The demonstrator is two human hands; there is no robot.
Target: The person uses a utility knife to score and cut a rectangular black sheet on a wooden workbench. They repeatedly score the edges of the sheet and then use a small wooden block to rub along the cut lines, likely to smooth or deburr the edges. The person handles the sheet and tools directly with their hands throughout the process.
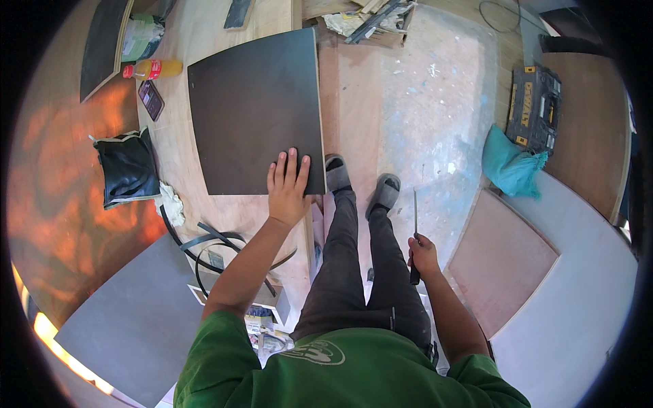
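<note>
A dark brown board with a pale right edge lies on the light wooden workbench. My left hand rests flat on its near right corner, fingers stretched out, gripping nothing. Down to the right, away from the board, my right hand is closed round the black handle of a long, thin metal tool. Its narrow shaft points forward over the floor; whether it is a file or a screwdriver cannot be made out.
Black strips lie coiled by my left forearm. Left on the bench are a black pouch, a phone and an orange drink bottle. Rightward are a toolbox, a teal bag and a leaning panel. Scraps lie ahead.
</note>
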